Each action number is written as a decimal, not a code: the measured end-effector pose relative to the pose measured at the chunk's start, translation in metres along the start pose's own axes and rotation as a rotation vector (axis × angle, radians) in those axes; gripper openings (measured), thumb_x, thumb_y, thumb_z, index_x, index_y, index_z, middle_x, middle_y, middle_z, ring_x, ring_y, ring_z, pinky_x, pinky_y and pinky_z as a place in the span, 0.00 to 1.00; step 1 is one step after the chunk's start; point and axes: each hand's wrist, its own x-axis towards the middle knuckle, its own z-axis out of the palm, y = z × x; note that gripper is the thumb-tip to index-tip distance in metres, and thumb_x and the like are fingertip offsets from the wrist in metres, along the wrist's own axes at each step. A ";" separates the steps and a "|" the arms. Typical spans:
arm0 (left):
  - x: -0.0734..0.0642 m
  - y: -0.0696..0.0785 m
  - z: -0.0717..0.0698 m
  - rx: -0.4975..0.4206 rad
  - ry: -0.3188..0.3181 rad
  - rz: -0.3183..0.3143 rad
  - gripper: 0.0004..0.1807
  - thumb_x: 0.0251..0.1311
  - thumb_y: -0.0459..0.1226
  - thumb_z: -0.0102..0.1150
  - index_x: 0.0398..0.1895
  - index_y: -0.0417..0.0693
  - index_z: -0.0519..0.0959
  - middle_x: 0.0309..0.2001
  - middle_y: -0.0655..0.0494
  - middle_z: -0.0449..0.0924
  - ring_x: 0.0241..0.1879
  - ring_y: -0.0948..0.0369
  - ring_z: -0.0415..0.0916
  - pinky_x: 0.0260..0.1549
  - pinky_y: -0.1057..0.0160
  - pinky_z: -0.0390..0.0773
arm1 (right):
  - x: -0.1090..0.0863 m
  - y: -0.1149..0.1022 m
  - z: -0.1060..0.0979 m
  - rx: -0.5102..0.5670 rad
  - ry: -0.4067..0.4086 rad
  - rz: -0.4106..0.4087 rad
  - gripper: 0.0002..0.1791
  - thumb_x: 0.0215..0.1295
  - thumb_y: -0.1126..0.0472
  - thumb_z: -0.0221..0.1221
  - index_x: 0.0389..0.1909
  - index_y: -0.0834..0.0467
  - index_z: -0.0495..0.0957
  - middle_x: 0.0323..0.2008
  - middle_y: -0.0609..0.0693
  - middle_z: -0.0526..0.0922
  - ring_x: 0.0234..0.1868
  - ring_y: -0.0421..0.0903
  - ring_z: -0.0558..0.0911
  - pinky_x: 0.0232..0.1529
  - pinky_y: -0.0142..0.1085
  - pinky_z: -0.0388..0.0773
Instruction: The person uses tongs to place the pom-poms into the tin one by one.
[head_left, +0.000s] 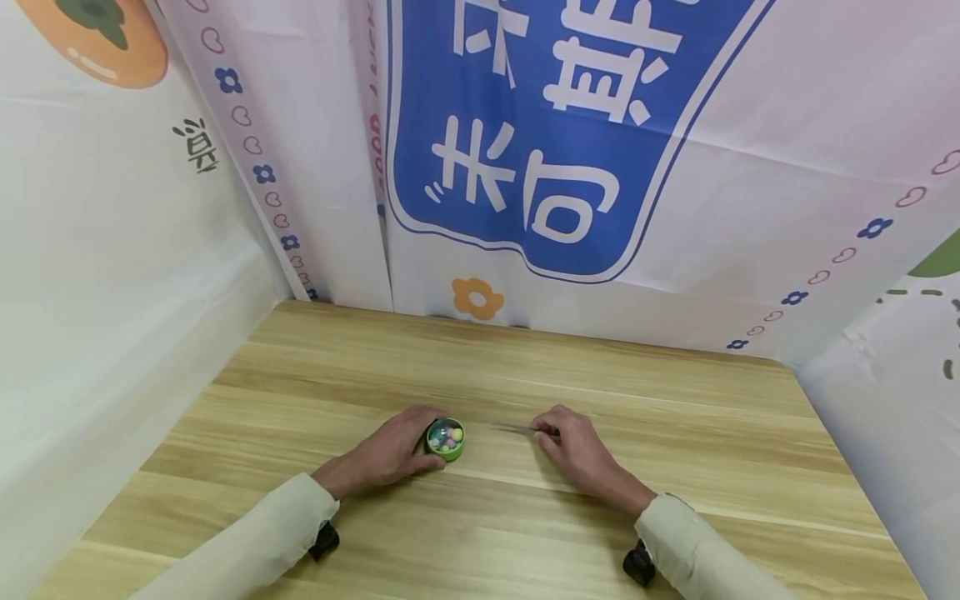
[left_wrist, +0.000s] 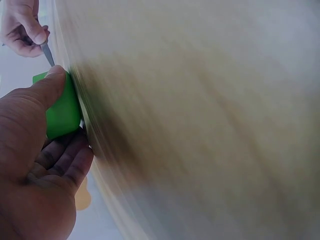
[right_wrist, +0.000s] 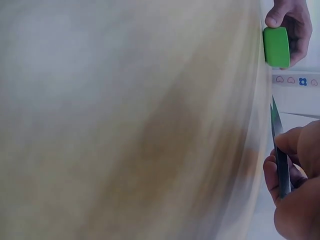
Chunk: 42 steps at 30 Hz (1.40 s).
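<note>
Our wooden table sits inside printed cloth walls. The left hand curls around a green cup of coloured beads at centre; at its 3 o'clock, the right hand pinches tweezers. We should brace the cup and approach the beads slowly.

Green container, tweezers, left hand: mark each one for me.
green container (head_left: 447, 439): head view, on its bead-filled top.
tweezers (right_wrist: 282, 167): right wrist view, on the metal shaft between the fingers.
left hand (head_left: 390, 454): head view, on the back of the hand gripping the container.
</note>
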 end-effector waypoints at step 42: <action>0.000 0.002 0.000 -0.005 0.009 0.005 0.34 0.57 0.44 0.70 0.64 0.42 0.69 0.61 0.45 0.74 0.61 0.51 0.73 0.59 0.49 0.74 | 0.017 0.028 -0.001 0.017 -0.004 -0.053 0.05 0.65 0.65 0.63 0.39 0.58 0.85 0.36 0.47 0.83 0.36 0.39 0.79 0.36 0.30 0.78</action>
